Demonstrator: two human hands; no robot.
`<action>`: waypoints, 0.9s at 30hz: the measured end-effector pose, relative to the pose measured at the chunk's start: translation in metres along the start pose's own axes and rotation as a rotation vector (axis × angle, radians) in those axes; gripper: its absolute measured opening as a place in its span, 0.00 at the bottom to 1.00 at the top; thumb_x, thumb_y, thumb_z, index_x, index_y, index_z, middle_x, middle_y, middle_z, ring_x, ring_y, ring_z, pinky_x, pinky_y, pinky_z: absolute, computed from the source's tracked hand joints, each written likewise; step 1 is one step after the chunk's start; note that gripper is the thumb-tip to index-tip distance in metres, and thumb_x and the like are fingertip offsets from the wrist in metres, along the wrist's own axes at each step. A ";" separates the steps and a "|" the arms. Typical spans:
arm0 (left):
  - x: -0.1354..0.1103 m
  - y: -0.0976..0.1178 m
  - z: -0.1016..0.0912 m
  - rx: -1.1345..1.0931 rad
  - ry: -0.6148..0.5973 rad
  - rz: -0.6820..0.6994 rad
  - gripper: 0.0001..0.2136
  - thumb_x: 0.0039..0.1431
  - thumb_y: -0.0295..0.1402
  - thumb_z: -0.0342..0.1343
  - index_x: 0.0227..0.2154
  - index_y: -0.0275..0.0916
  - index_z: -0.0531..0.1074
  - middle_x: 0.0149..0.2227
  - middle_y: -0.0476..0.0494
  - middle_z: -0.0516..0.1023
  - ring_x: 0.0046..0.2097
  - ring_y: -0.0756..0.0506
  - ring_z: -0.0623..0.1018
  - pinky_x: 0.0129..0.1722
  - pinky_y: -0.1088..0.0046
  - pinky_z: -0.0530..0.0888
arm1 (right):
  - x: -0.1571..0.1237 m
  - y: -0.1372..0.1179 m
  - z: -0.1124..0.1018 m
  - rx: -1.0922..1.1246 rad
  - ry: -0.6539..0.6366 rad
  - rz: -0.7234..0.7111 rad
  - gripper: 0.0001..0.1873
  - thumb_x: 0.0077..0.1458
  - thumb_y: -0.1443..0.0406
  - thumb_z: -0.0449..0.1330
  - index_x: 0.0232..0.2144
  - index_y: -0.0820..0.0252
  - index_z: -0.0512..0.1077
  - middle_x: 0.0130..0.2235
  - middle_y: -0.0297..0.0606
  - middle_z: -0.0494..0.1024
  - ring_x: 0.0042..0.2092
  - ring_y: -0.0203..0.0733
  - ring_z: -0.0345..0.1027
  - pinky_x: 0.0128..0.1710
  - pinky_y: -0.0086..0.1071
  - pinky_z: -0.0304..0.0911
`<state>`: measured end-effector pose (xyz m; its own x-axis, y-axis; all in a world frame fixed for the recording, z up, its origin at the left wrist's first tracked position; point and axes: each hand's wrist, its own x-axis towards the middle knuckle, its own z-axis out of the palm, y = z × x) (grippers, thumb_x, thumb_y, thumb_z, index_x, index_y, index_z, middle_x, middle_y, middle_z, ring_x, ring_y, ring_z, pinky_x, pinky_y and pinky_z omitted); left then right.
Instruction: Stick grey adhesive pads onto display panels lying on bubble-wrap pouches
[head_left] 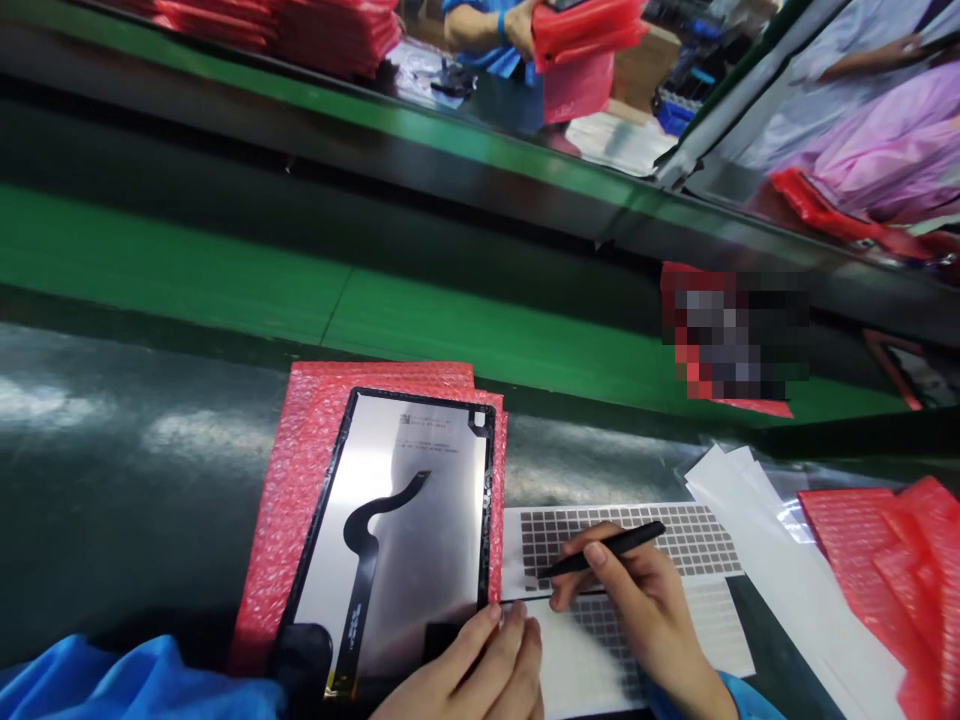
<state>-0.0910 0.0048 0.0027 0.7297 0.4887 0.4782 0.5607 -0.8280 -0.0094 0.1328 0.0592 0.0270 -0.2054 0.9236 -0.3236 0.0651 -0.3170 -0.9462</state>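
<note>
A tablet display panel point(420, 510) lies back side up, with a silver backing, a black border and a curved black ribbon cable point(361, 550). Under it are red bubble-wrap sleeves point(281, 490). My left hand point(484, 665) rests at the panel's lower right edge, fingers stretched out and close together. In my right hand point(637, 600) is a black pen-shaped tool point(615, 546), pinched between thumb and fingers. Its tip is at a sheet of small grey square stickers point(697, 535), right of the panel. A second sticker sheet point(716, 620) lies partly beneath my right hand.
White paper strips point(787, 570) and more red bubble-wrap point(877, 560) lie at the right. Beyond my bench runs a green conveyor belt point(225, 290) carrying a red sleeve point(679, 330). Across it, a co-worker's hand point(519, 28) holds red sleeves near red stacks point(330, 35).
</note>
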 end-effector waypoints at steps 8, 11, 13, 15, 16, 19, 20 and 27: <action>0.004 -0.042 -0.017 -0.046 -0.133 -0.240 0.15 0.73 0.37 0.44 0.49 0.34 0.72 0.35 0.46 0.78 0.35 0.43 0.78 0.32 0.65 0.73 | 0.056 -0.015 0.029 0.201 -0.031 -0.149 0.13 0.68 0.55 0.63 0.38 0.57 0.80 0.26 0.35 0.86 0.26 0.37 0.82 0.30 0.25 0.76; -0.002 -0.047 -0.010 -0.017 -0.180 -0.288 0.17 0.73 0.37 0.44 0.55 0.32 0.69 0.37 0.43 0.79 0.38 0.40 0.80 0.31 0.64 0.75 | 0.068 -0.009 0.039 0.276 -0.045 -0.116 0.13 0.68 0.55 0.63 0.37 0.57 0.79 0.26 0.35 0.86 0.24 0.37 0.81 0.29 0.26 0.76; -0.005 -0.047 -0.006 -0.004 -0.175 -0.292 0.18 0.74 0.37 0.43 0.56 0.31 0.68 0.39 0.42 0.79 0.38 0.40 0.80 0.32 0.65 0.75 | 0.069 -0.006 0.042 0.290 -0.061 -0.095 0.12 0.68 0.56 0.63 0.37 0.57 0.79 0.26 0.35 0.86 0.25 0.37 0.81 0.30 0.27 0.76; -0.005 -0.047 -0.004 0.005 -0.165 -0.292 0.19 0.74 0.37 0.42 0.57 0.29 0.68 0.39 0.42 0.78 0.38 0.41 0.79 0.33 0.65 0.76 | 0.068 -0.004 0.044 0.288 -0.071 -0.091 0.12 0.69 0.56 0.62 0.38 0.57 0.79 0.26 0.35 0.86 0.26 0.37 0.81 0.31 0.28 0.77; -0.005 -0.047 -0.004 0.011 -0.159 -0.288 0.19 0.74 0.36 0.41 0.56 0.28 0.68 0.39 0.41 0.78 0.37 0.42 0.79 0.33 0.66 0.76 | 0.067 -0.003 0.044 0.285 -0.074 -0.093 0.12 0.69 0.57 0.62 0.38 0.57 0.80 0.27 0.35 0.86 0.26 0.37 0.82 0.31 0.27 0.77; -0.003 -0.049 -0.005 0.032 -0.144 -0.274 0.19 0.75 0.36 0.40 0.54 0.28 0.70 0.38 0.42 0.78 0.36 0.43 0.78 0.34 0.67 0.75 | 0.066 -0.004 0.043 0.287 -0.069 -0.096 0.12 0.69 0.58 0.62 0.37 0.58 0.80 0.28 0.35 0.86 0.27 0.37 0.82 0.31 0.27 0.77; -0.002 -0.050 -0.005 0.035 -0.143 -0.272 0.19 0.75 0.36 0.40 0.54 0.28 0.70 0.38 0.42 0.78 0.36 0.43 0.78 0.33 0.67 0.75 | 0.066 -0.004 0.043 0.290 -0.067 -0.092 0.12 0.69 0.58 0.62 0.37 0.58 0.80 0.28 0.35 0.86 0.27 0.37 0.82 0.31 0.27 0.77; -0.001 -0.052 -0.008 0.030 -0.130 -0.283 0.20 0.76 0.35 0.38 0.54 0.28 0.71 0.37 0.42 0.79 0.36 0.43 0.79 0.32 0.67 0.74 | 0.066 -0.002 0.043 0.280 -0.088 -0.079 0.11 0.71 0.60 0.60 0.39 0.59 0.79 0.29 0.37 0.87 0.29 0.38 0.83 0.33 0.28 0.78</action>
<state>-0.1239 0.0459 0.0096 0.5853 0.7315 0.3497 0.7590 -0.6461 0.0812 0.0771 0.1117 0.0072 -0.2837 0.9295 -0.2356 -0.2242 -0.3032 -0.9262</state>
